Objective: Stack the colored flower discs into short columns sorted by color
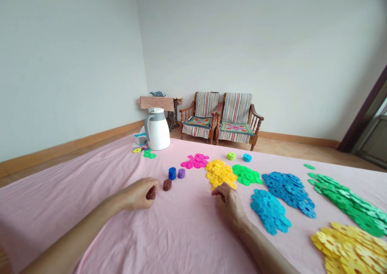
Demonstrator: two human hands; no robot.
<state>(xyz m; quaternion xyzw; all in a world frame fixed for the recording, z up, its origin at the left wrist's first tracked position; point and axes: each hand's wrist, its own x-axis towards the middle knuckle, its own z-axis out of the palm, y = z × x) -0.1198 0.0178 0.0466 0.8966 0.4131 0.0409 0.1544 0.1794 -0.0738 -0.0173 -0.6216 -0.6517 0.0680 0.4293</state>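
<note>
A plain room in a home. Two wooden armchairs (222, 120) with striped cushions stand against the white wall. A treadle sewing table (161, 104) stands beside them.

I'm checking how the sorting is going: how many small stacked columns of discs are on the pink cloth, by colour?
Brown stack: 2, the second in the left hand
Blue stack: 1
Purple stack: 1
Lime stack: 1
Cyan stack: 1
Total: 6
</note>
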